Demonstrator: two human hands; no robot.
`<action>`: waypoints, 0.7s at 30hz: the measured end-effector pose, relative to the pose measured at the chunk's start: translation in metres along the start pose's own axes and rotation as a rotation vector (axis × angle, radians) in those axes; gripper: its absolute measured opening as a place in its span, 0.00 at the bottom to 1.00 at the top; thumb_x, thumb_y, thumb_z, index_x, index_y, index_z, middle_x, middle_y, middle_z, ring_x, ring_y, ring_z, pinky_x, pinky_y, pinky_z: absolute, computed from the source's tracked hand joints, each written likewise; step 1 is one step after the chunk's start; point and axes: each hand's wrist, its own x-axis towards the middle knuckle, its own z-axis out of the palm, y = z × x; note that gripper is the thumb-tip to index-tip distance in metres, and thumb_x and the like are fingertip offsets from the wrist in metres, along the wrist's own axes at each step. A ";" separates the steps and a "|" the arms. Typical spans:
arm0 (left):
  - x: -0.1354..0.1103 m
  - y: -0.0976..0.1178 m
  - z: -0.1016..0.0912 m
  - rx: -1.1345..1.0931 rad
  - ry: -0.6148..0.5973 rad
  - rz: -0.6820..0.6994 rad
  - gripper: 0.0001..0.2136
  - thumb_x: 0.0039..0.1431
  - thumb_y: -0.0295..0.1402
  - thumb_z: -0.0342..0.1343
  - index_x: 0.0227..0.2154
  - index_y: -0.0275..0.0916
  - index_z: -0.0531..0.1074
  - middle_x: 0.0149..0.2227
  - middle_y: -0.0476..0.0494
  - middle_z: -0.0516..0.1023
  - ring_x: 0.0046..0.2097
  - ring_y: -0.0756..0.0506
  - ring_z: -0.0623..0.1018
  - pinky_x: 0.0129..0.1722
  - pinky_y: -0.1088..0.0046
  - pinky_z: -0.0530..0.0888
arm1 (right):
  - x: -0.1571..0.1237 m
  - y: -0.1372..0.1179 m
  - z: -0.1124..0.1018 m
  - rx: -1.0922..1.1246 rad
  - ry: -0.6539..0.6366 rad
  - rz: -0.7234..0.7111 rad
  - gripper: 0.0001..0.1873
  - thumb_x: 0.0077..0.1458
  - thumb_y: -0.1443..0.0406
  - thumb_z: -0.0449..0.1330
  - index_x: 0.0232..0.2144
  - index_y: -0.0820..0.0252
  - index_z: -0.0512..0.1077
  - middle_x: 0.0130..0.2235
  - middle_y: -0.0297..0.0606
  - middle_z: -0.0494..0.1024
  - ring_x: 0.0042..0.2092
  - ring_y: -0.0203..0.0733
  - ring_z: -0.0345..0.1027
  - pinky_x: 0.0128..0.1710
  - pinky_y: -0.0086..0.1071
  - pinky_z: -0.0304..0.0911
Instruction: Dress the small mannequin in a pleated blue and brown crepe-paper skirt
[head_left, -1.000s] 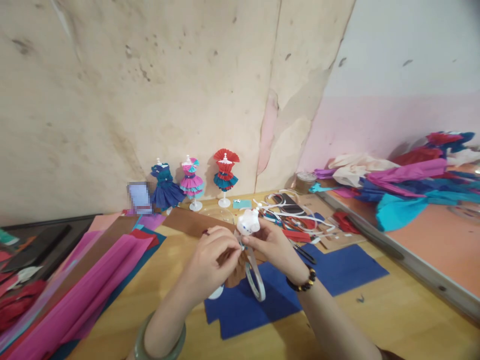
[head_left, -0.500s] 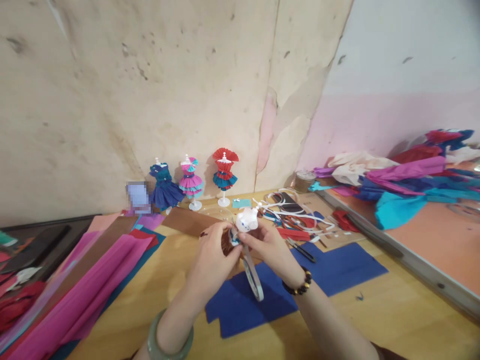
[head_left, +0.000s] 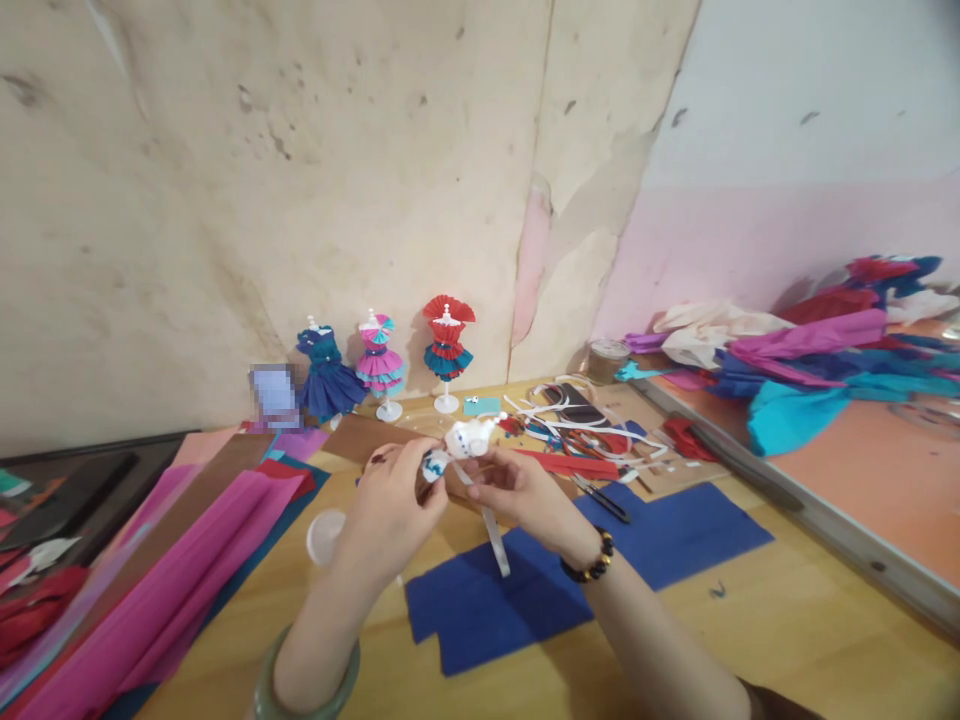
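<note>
My left hand (head_left: 394,505) is closed round the lower body of a small white mannequin (head_left: 469,437), which lies tilted with its neck end toward the right. Blue-and-white material shows at its waist beside my thumb. The mannequin's round white base (head_left: 325,537) sticks out on the left, behind my wrist. My right hand (head_left: 525,490) is just right of the mannequin, its thumb and fingers closed on a narrow white strip (head_left: 495,540). From the waist this strip hangs down over blue crepe paper (head_left: 517,610) on the table.
Three dressed mini mannequins, in blue (head_left: 330,370), pink (head_left: 381,360) and red (head_left: 448,345), stand along the wall. Black-handled snips (head_left: 604,498) lie right of my hands, near tangled white strips (head_left: 585,425). Paper sheets (head_left: 202,560) fill the left; crumpled pieces (head_left: 802,400) lie right.
The mannequin has been turned and tipped, bringing its base into view on the left. My left hand has moved slightly left. The hanging strip went from a curved loop to nearly straight.
</note>
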 end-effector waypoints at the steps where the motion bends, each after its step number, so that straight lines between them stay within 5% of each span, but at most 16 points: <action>1: 0.000 0.000 -0.001 0.006 -0.015 -0.006 0.13 0.54 0.25 0.54 0.43 0.40 0.71 0.40 0.42 0.82 0.44 0.38 0.80 0.45 0.61 0.73 | 0.000 0.001 0.001 0.004 0.003 0.011 0.18 0.47 0.58 0.69 0.41 0.58 0.76 0.39 0.37 0.79 0.37 0.40 0.71 0.42 0.35 0.65; 5: 0.001 0.002 0.000 0.045 -0.040 -0.014 0.13 0.53 0.25 0.54 0.43 0.40 0.71 0.37 0.42 0.82 0.42 0.38 0.80 0.45 0.61 0.73 | 0.001 0.006 0.004 -0.032 0.063 0.020 0.15 0.47 0.54 0.70 0.28 0.59 0.77 0.33 0.36 0.78 0.36 0.41 0.70 0.42 0.36 0.64; 10: 0.002 0.000 0.001 0.063 -0.028 -0.030 0.13 0.54 0.26 0.54 0.43 0.39 0.72 0.38 0.41 0.82 0.42 0.37 0.80 0.45 0.60 0.73 | -0.001 0.001 0.009 -0.062 0.074 -0.068 0.15 0.50 0.53 0.68 0.27 0.58 0.78 0.42 0.40 0.79 0.46 0.45 0.71 0.50 0.37 0.62; 17: 0.004 -0.003 0.001 0.050 -0.089 -0.108 0.13 0.55 0.26 0.53 0.43 0.40 0.72 0.39 0.43 0.82 0.44 0.36 0.80 0.45 0.59 0.74 | -0.011 -0.007 0.016 0.004 0.011 0.108 0.23 0.51 0.46 0.65 0.30 0.60 0.74 0.24 0.31 0.71 0.25 0.33 0.61 0.27 0.29 0.59; 21: 0.003 -0.004 0.002 -0.038 -0.056 -0.174 0.14 0.55 0.29 0.54 0.44 0.41 0.72 0.40 0.42 0.83 0.44 0.36 0.81 0.44 0.59 0.75 | -0.010 -0.006 0.017 0.057 0.025 0.134 0.24 0.48 0.45 0.67 0.30 0.60 0.73 0.23 0.30 0.70 0.24 0.32 0.60 0.25 0.28 0.58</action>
